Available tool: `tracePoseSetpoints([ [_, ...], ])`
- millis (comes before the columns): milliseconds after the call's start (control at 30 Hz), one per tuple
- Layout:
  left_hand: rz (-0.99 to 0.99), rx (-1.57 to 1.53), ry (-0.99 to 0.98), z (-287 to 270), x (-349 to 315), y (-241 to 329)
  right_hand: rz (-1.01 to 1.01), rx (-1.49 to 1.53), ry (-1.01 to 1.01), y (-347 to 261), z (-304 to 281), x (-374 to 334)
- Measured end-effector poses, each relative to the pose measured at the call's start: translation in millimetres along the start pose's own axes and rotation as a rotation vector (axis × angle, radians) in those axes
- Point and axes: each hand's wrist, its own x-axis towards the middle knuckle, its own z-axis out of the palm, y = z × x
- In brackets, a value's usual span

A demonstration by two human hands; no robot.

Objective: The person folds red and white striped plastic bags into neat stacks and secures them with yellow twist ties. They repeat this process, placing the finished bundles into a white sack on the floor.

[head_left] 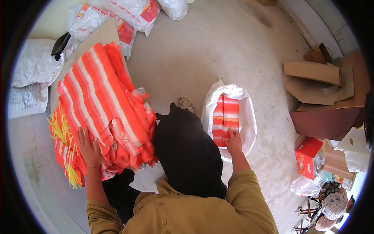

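Note:
My left hand [90, 150] rests with fingers spread on a large pile of red-and-white striped plastic bags [99, 84]. Thin yellow strips [60, 128] lie along the left side of this pile. To the right, my right hand [234, 142] reaches into an open white woven sack [249, 117]. Its fingertips touch a folded bundle of the same striped bags [226, 109], which has a yellow band across its middle. The fingers look extended on the bundle rather than wrapped round it.
Filled white sacks [128, 13] stand beyond the pile. At the right are open cardboard boxes [311, 74], a dark red cabinet [323, 123], a red box [307, 158] and stools [335, 204]. My black-clothed leg [185, 144] is between pile and sack.

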Motion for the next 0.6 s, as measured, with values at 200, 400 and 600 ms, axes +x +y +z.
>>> tracePoseSetpoints([
  [200,-0.024,0.006,-0.010,-1.3,-4.2,-1.1,0.059,-0.101,-0.266,-14.3,-26.6,27.2],
  [400,-0.015,0.004,-0.012,-1.5,-5.6,-1.2,-0.099,-0.265,-0.026,-64.2,-59.9,35.2],
  [600,-0.028,-0.012,-0.032,-2.4,3.1,3.3,-0.163,-0.403,-0.091,-32.7,-9.7,92.4],
])
